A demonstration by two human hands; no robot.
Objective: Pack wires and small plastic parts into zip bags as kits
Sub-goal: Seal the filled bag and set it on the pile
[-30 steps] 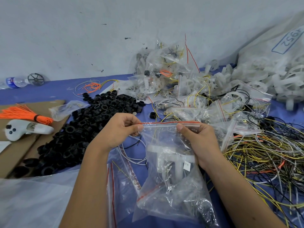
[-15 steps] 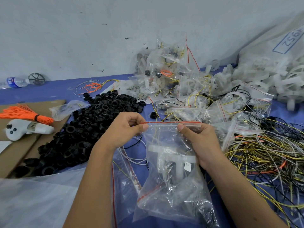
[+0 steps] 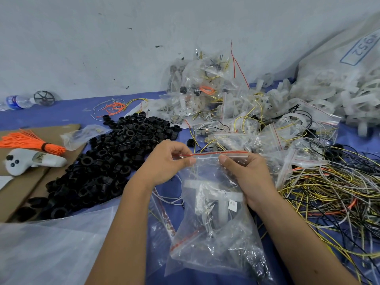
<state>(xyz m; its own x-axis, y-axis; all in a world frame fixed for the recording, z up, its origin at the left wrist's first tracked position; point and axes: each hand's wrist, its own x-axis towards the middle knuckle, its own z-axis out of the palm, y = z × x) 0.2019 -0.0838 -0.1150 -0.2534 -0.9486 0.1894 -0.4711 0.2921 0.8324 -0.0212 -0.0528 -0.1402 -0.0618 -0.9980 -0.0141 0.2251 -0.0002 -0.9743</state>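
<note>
L thumb (image 3: 190, 160) slid right along bag's zip (image 3: 213, 154).

We see two hands (image 3: 168, 161) (image 3: 246, 173), one water bottle (image 3: 17, 101), one orange bundle (image 3: 26, 139), one white controller (image 3: 30, 162), and too many black rings (image 3: 115, 161) to count.

Blue-covered table (image 3: 67, 112): black plastic rings (image 3: 115, 161) (heaped), loose wires (image 3: 329, 192), filled zip bags (image 3: 226, 103), cardboard (image 3: 24, 182), water bottle (image 3: 17, 101).

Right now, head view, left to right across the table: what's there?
White controller → orange tie bundle → pile of black plastic rings → left hand → zip bag pinched at its red seal by both hands → right hand → tangle of loose wires.
</note>
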